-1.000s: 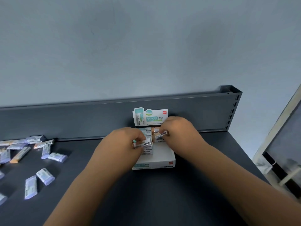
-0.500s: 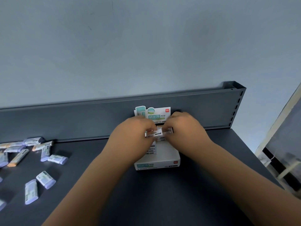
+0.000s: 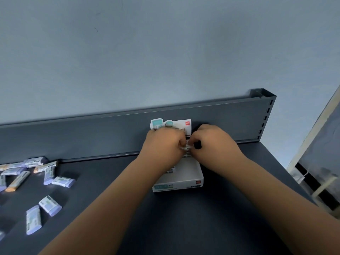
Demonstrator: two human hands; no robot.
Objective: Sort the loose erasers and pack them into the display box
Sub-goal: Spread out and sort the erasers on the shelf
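Observation:
The white display box [image 3: 191, 182] stands on the dark shelf against the back panel, its printed header card [image 3: 181, 124] upright behind it. Both hands are over the box's far end. My left hand [image 3: 163, 150] and my right hand [image 3: 213, 144] pinch one wrapped eraser [image 3: 185, 148] between their fingertips, just above erasers packed inside. A barcode label of a packed eraser [image 3: 171, 170] shows below my left wrist. Most of the box's contents are hidden by the hands.
Several loose erasers lie at the left of the shelf, purple ones [image 3: 49, 205] and orange-tipped ones [image 3: 17, 182]. The grey back panel [image 3: 92, 133] runs behind. The shelf's right edge [image 3: 287, 181] drops to a floor with a pale frame.
Both hands have moved from the middle of the box toward its far end, carrying the eraser with them. The view has shifted slightly.

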